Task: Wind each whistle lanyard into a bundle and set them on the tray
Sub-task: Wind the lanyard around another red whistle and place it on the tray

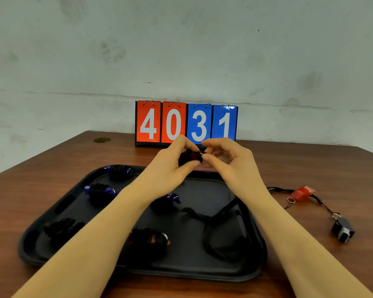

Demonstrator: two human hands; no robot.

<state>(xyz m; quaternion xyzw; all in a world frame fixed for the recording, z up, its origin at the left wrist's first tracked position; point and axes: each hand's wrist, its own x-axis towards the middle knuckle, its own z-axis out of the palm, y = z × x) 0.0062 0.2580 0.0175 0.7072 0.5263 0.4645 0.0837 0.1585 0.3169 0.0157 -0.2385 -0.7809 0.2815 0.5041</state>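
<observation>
Black-wound bundle [190, 158] pinched between both hands [205, 157] above tray [202, 269]; seemingly red whistle.

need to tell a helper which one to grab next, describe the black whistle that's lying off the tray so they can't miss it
Start at the black plastic tray on the brown wooden table and look right, onto bare wood. Two unwound whistles lie there on black cords: the black whistle is the nearer one, with a silver ring, while the red plastic whistle lies farther back.

Both forearms extended forward — left hand [177, 157] grip curled closed, right hand [226, 155] fingertips pinching, hands touching.
</observation>
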